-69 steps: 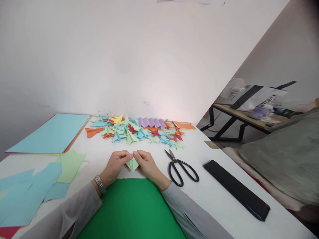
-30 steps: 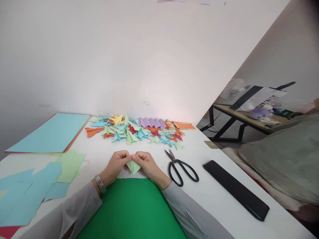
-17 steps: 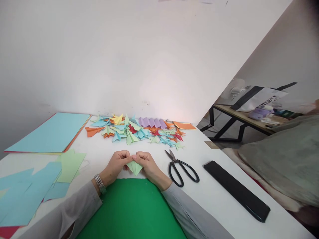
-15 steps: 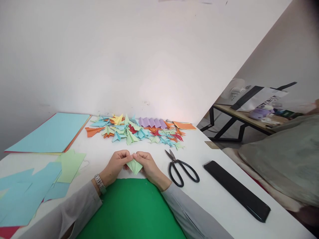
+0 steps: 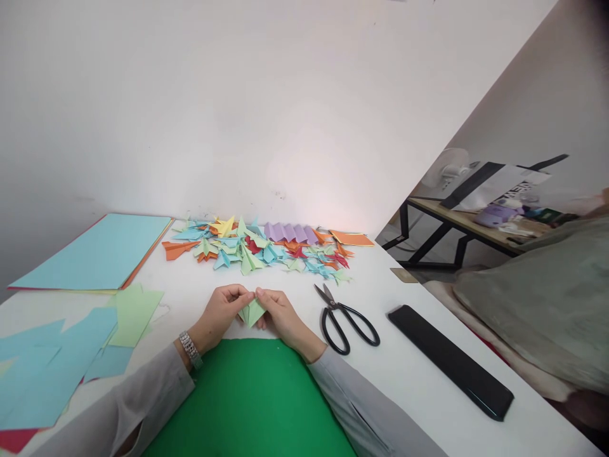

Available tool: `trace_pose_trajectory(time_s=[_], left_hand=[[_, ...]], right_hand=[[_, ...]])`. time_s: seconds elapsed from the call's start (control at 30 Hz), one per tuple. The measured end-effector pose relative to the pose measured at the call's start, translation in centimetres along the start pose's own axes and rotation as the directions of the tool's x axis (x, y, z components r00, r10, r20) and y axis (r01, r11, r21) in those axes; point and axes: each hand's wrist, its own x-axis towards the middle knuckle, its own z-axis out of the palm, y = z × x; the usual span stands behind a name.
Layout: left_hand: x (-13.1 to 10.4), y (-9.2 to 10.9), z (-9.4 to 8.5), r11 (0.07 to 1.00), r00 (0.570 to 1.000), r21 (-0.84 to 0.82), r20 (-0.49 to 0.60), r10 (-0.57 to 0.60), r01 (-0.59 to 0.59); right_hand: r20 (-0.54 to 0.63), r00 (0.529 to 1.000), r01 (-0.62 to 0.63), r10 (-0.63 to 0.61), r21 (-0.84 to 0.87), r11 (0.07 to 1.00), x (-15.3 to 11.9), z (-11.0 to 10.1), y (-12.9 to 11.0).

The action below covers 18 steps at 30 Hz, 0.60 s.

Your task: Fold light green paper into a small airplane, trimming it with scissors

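Between my two hands is a piece of light green folded paper (image 5: 252,311), its point facing down toward me and crease lines showing on it. My left hand (image 5: 222,315) pinches its upper left edge between thumb and fingers. On the other side, my right hand (image 5: 281,317) grips the upper right edge, the thumb close to my left fingertips. Part of the paper is hidden behind the fingers. Both hands are just above the front part of the white table (image 5: 200,279), beyond a green surface (image 5: 257,393) at my front.
Scissors (image 5: 339,311) lie slightly open right of my hands, beside a long black case (image 5: 451,362). Folded paper planes and shapes (image 5: 250,251) crowd the wall side. A pleated purple paper (image 5: 291,233), orange paper (image 5: 353,238), a blue-topped stack (image 5: 99,251) and loose sheets (image 5: 52,368) lie around.
The green paper has shifted slightly left and tilted between my fingers, showing less under the right thumb. Both hands still hold it. The surroundings are unchanged apart from a slight camera shift.
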Motion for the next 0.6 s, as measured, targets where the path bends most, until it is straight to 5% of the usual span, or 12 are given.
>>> trace_pose_trajectory(time_s=[0.43, 0.6], left_hand=[[0.07, -0.04, 0.04, 0.999, 0.993, -0.045, 0.117, -0.026, 0.031], [0.32, -0.59, -0.07, 0.999, 1.000, -0.030, 0.000, -0.016, 0.016]], right_hand=[[0.002, 1.000, -0.003, 0.003, 0.014, 1.000, -0.10, 0.01, -0.01], [-0.021, 1.000, 0.000, 0.001, 0.031, 1.000, -0.05, -0.21, 0.07]])
